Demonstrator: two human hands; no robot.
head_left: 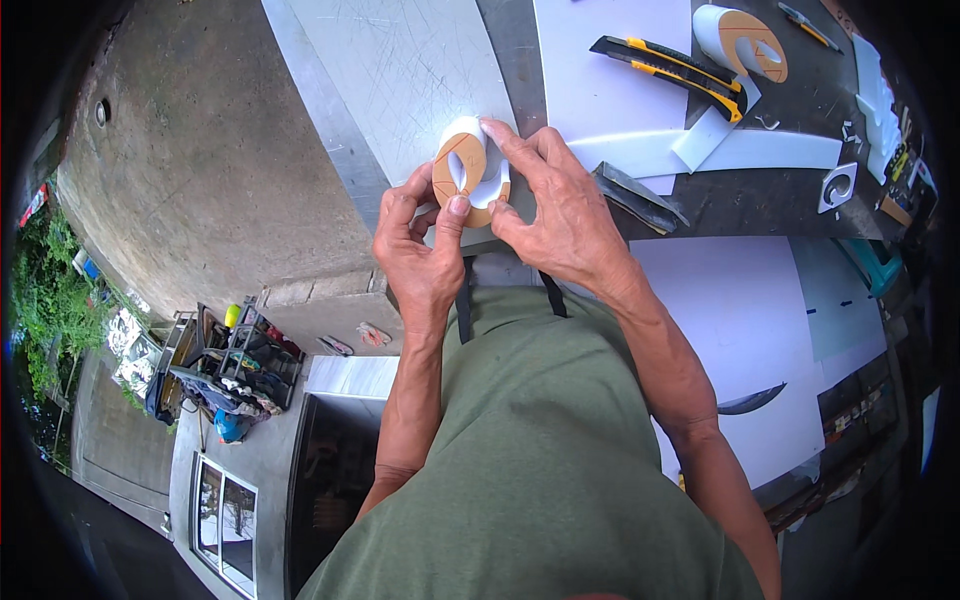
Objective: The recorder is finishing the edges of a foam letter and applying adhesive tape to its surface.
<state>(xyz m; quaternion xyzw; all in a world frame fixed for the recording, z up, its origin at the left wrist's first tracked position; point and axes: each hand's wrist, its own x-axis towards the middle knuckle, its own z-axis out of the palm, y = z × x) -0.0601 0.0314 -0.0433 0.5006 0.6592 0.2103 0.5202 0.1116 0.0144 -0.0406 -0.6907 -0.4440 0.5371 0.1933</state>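
Observation:
Between my two hands is a small thick curved piece, like a raised letter (pixel 444 172), with white sides and a brown face marked with thin red lines. Fingers and thumb of my left hand (pixel 425 240) grip its left and lower edge. My right hand (pixel 565 205) closes on the right side, its index finger at the far edge and its thumb near the lower end. The piece is above the near part of a scratched grey board (pixel 410 60). Some of the left fingers are hidden behind it.
Right of the board lie a yellow-and-black utility knife (pixel 670 72), a similar brown-faced piece (pixel 715 30), a white strip (pixel 770 150) and a dark narrow object (pixel 640 200). White sheets (pixel 725 330) spread at my right. A cluttered rack (pixel 235 355) stands at far left.

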